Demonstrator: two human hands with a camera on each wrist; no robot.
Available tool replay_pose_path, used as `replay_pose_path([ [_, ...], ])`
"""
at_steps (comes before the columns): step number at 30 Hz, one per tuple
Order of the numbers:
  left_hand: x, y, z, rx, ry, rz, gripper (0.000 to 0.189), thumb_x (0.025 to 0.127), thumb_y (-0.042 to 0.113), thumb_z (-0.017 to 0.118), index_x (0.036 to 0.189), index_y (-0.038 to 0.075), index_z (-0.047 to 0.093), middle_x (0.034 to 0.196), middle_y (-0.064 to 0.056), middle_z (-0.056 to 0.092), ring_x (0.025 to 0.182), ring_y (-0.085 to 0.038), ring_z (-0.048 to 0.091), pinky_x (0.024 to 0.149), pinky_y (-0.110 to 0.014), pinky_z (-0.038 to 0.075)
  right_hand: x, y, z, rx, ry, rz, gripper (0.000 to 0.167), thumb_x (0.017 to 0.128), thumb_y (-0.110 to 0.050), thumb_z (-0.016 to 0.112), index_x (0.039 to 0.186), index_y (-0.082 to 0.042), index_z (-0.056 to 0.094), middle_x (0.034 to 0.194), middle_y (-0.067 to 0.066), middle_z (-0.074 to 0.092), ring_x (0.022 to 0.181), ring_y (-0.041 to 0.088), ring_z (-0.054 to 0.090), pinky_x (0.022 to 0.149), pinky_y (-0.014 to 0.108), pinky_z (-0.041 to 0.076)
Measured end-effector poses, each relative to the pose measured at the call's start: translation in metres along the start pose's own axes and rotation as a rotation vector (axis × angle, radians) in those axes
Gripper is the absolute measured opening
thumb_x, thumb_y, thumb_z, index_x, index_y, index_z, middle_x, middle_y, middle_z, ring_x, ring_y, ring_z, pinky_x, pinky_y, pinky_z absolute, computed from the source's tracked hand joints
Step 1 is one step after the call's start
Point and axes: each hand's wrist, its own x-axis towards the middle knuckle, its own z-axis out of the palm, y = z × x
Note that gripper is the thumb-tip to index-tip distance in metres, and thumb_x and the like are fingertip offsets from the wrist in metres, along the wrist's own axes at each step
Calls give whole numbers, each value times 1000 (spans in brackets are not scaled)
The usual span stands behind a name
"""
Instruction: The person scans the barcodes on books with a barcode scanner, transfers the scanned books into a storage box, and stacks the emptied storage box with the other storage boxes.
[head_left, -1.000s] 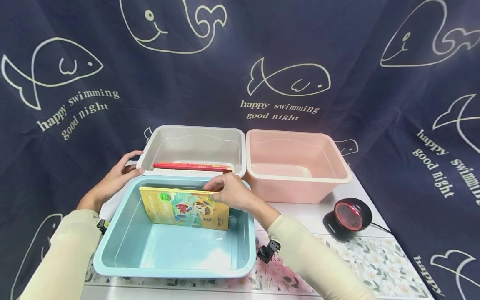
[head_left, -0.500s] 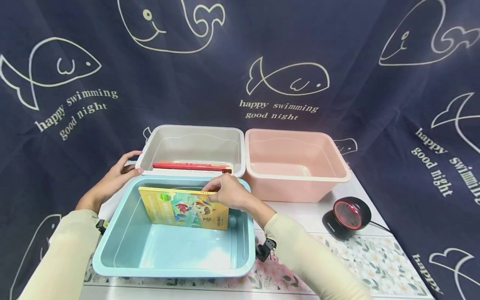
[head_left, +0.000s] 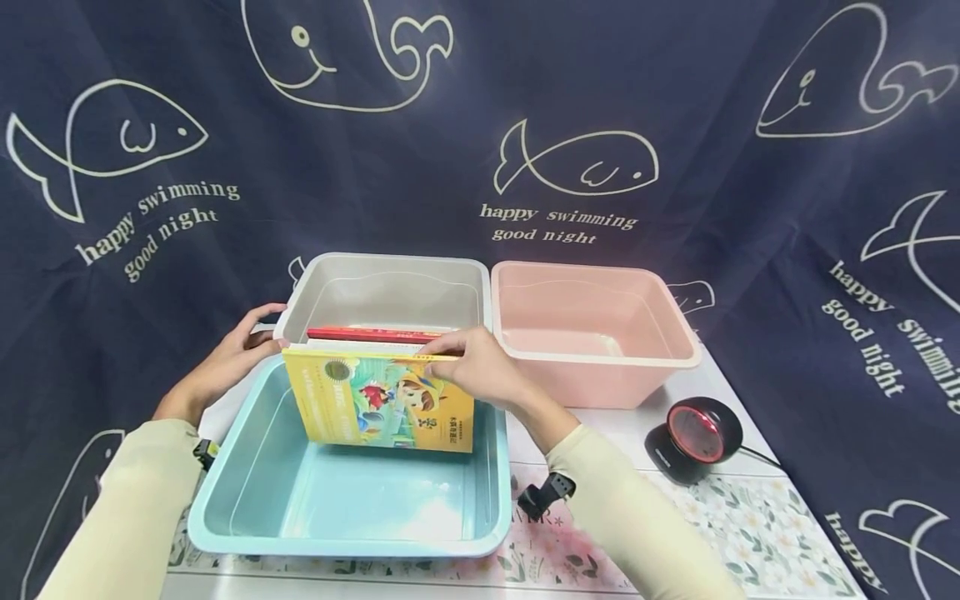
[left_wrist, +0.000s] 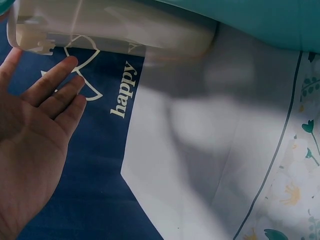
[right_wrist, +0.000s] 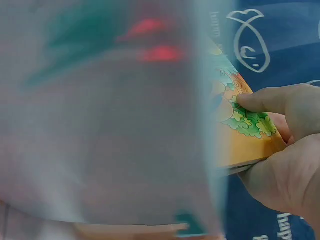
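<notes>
My right hand (head_left: 483, 367) pinches the top edge of a yellow picture book (head_left: 382, 404), its thumb on the illustrated cover. The book stands upright, its lower part inside the light blue bin (head_left: 348, 546) and its top above the back rim. In the right wrist view, thumb and fingers hold the book (right_wrist: 245, 120) while a blurred bin wall hides most of it. My left hand (head_left: 232, 362) touches the left front corner of the grey bin (head_left: 397, 265); in the left wrist view its fingers (left_wrist: 62, 97) are fairly straight. Books with a red spine (head_left: 367, 334) lie in the grey bin.
A pink bin (head_left: 592, 375) stands to the right of the grey one. Farther right sits a black round device (head_left: 693, 437) with a red-lit face and a cable. Patterned dark blue cloth (head_left: 420, 183) hangs behind the white table (head_left: 585, 429).
My right hand has lifted the book upward and slightly right, so its top rises above the blue bin's back rim. The left hand stays at the grey bin's corner.
</notes>
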Motion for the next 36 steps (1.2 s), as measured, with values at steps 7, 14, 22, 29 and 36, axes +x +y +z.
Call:
replay_pose_path([
  [7,3,-2,-1,0,11,14,74,106,45,55,165,31,13,151,-24,52,125,-20,54,112,-74,34,-6,-27,-29,41,65,-14,22,90,-6,75,111,-8,80,100,10,80,81,14,73,74,26,59],
  [14,1,-2,-3,17,7,3,73,105,48,54,165,33,14,155,-24,49,131,-34,55,103,-59,48,-15,-51,-56,124,136,-16,24,90,-4,74,113,-6,78,101,13,77,76,19,75,73,30,63],
  [22,0,0,-2,-2,-3,-12,75,104,51,55,165,37,12,161,-26,40,143,-48,44,111,-75,36,-33,-68,-82,127,228,-92,24,90,-3,73,113,-4,78,97,14,78,76,21,74,71,28,62],
  [29,1,-2,-2,12,-1,-35,76,104,52,54,165,37,10,163,-25,37,143,-51,43,106,-75,42,-48,-66,-102,70,312,-96,25,91,-5,74,116,-5,78,99,13,79,78,18,75,75,27,62],
  [36,1,0,-1,11,0,-28,77,104,52,54,165,35,10,162,-25,38,139,-51,47,101,-69,49,-78,-54,-122,-17,427,-55,27,93,-12,74,120,-14,79,102,4,81,84,17,77,77,27,62],
])
